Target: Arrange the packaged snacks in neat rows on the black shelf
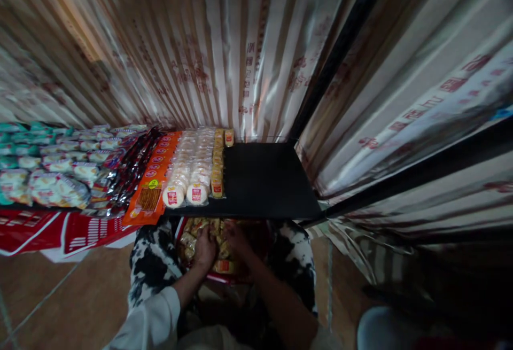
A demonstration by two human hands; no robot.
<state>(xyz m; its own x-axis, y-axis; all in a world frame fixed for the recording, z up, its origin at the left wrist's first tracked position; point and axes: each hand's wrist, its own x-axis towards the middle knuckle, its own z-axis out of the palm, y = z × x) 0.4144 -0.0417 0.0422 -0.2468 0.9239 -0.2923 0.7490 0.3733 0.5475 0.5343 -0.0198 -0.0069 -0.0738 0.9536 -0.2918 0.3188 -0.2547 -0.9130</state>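
A red basin [230,279] sits between my knees below the shelf edge, holding many yellow-wrapped snack packets [223,266]. Inside it, my left hand [205,249] is closed among the packets; what its fingers hold is hidden. My right hand [237,240] reaches into the basin's right part, dim and blurred, so its fingers cannot be made out. Above them, a row of similar yellow packets [217,171] runs front to back on the black shelf [268,179], with a single packet [228,138] at the rear beside it.
Left of the yellow row lie white round wrapped crackers [196,192], an orange snack bag [149,179], dark shiny packs [124,179] and white-and-green packs [58,187]. Patterned plastic sheeting [240,45] hangs behind. A black frame bar [336,56] rises at the shelf's right corner.
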